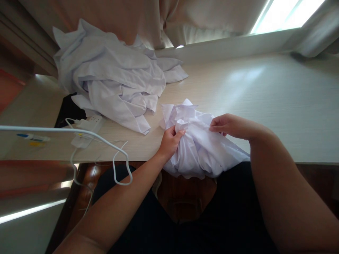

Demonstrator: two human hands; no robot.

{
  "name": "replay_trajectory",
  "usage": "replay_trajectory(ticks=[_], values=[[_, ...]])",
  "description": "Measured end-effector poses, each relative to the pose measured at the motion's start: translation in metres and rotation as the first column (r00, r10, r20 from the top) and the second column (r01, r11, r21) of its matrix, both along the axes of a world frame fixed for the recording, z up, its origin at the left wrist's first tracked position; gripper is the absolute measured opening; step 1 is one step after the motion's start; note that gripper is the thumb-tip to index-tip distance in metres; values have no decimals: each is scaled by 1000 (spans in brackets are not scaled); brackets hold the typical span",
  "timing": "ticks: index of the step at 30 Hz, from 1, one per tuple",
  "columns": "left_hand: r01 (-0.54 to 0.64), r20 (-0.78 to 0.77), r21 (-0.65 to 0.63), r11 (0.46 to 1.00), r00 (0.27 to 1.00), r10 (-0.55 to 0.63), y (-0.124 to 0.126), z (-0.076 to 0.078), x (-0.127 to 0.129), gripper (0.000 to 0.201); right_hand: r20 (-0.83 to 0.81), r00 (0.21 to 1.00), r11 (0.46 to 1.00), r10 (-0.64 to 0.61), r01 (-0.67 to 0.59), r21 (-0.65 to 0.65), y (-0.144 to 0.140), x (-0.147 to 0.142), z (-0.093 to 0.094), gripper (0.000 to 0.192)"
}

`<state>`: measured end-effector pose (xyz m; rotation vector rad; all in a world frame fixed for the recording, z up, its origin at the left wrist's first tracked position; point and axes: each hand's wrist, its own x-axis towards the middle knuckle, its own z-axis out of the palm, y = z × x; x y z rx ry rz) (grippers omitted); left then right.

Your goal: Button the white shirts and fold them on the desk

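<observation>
A bunched white cloth garment (196, 141) lies at the table's front edge and hangs partly over it toward my lap. My left hand (171, 141) pinches a gathered fold on its left side, thumb on top. On the right, my right hand (225, 126) has its thumb and fingers closed on the upper edge of the same garment. Its exact kind is hidden by the folds. Farther back to the left lies a larger heap of white garments (113, 74), apart from both hands.
A white power strip (92, 123) with a plugged-in cord sits left, beside a black item (70, 110). A white cable (100, 135) loops across above my left forearm. A blue-capped pen-like item (33, 137) lies at far left. Curtains (212, 17) hang behind the pale table (278, 106).
</observation>
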<state>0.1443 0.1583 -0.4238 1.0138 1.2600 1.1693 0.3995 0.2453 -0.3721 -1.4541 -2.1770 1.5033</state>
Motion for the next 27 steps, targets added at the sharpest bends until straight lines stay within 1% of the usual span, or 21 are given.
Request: replay_trajectory(ticks=[3, 5, 7, 10, 12, 15, 20, 27], values=[[-7, -13, -1, 1000, 1000, 7, 1, 1, 1, 30, -66, 987, 986, -148, 153, 66, -1, -1, -1, 31], [-19, -28, 5, 1000, 999, 19, 1, 1, 2, 31, -127, 966, 968, -226, 237, 81, -4, -7, 1, 30], [-23, -55, 14, 1000, 998, 24, 1, 2, 4, 31, -175, 948, 952, -265, 287, 111, -9, -17, 4, 29], [-18, -83, 31, 999, 996, 20, 0, 2, 7, 31, -197, 935, 902, -294, 340, 266, -20, -35, 8, 24], [-14, -83, 39, 999, 996, 17, 0, 4, 8, 30, -173, 942, 870, -287, 332, 364, -28, -47, 9, 21], [-16, -97, 48, 999, 995, 21, -1, 6, 9, 28, -143, 963, 866, -230, 269, 421, -40, -64, 8, 18], [1, -117, 68, 998, 993, 7, -4, 10, 9, 29, -81, 987, 880, -137, 159, 447, -46, -77, 3, 17], [15, -85, 22, 1000, 996, -13, -3, 5, 10, 30, -34, 991, 891, -129, 131, 434, -43, -74, 1, 17]])
